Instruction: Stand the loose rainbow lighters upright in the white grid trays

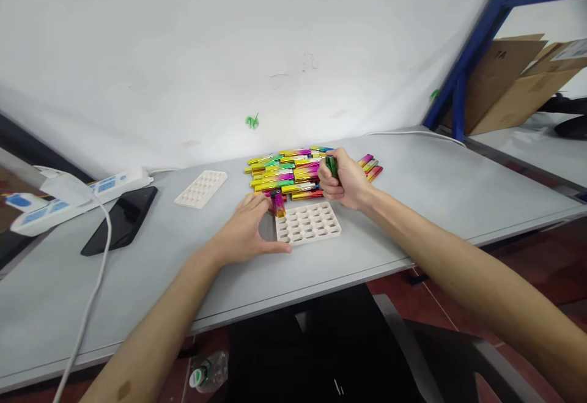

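Observation:
A white tray with rows of slots (pixel 308 224) lies on the grey table. One purple and gold lighter (pixel 279 203) stands upright at its back left corner. My left hand (pixel 250 229) is at the tray's left side, thumb stretched along the near edge and fingers beside the upright lighter; its fingers are apart. My right hand (pixel 342 180) is raised behind the tray's right end, fingers wrapped round a green lighter (pixel 331 166). Behind the tray lies a pile of shiny multicoloured lighters (pixel 275 173), partly hidden by my right hand.
A second white slotted tray (pixel 202 189) lies to the left. Farther left are a black phone (pixel 120 221), a white power strip (pixel 82 198) and a cable. A white wall stands behind; a blue frame (pixel 458 106) and cardboard boxes (pixel 518 79) are at the right.

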Demonstrator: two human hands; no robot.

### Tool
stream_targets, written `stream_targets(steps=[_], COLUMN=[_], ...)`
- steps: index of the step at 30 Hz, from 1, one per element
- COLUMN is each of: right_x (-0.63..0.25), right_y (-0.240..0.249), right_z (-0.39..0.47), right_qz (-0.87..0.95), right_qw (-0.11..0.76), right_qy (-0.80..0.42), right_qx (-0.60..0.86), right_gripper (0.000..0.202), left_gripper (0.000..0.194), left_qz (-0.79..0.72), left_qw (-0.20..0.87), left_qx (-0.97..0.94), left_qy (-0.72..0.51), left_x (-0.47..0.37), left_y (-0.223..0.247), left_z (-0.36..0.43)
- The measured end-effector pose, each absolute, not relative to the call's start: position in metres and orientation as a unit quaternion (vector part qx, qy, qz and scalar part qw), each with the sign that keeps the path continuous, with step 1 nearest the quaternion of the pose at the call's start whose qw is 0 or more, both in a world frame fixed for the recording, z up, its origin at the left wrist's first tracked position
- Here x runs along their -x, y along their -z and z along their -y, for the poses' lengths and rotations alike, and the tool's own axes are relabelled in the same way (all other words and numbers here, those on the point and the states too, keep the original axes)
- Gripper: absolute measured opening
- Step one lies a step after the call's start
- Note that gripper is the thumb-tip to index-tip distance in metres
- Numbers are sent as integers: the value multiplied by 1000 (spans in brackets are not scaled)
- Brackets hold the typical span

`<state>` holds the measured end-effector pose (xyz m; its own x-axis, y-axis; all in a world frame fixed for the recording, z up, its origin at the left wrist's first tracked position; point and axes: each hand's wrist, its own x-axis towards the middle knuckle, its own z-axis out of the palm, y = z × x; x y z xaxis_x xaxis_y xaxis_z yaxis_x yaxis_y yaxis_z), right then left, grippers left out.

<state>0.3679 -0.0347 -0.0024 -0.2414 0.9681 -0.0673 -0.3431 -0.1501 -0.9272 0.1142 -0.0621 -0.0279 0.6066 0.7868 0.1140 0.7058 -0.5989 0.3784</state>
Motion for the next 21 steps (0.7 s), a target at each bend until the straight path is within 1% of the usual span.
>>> stream_targets(steps=[7, 13, 18, 21], right_x=[-366, -367, -366, -365], right_y=[-1, 3, 0, 2], right_z=[40, 39, 42, 41], right_qz=[428, 424, 435, 436], right_qw=[495, 497, 490, 502], right_qy=[-661, -670, -665, -653], right_qx=[367, 352, 359, 364], right_gripper=[40, 46, 41, 42], left_gripper=[76, 74, 76, 78], left_qz=[-425, -420, -426, -422], left_qw=[153, 148, 146, 147], left_qx=[-881, -883, -883, -885], left_qy=[-142, -144, -133, -128], left_x=[-114, -114, -114, -115], left_y=[28, 29, 29, 29], left_z=[62, 62, 62, 62])
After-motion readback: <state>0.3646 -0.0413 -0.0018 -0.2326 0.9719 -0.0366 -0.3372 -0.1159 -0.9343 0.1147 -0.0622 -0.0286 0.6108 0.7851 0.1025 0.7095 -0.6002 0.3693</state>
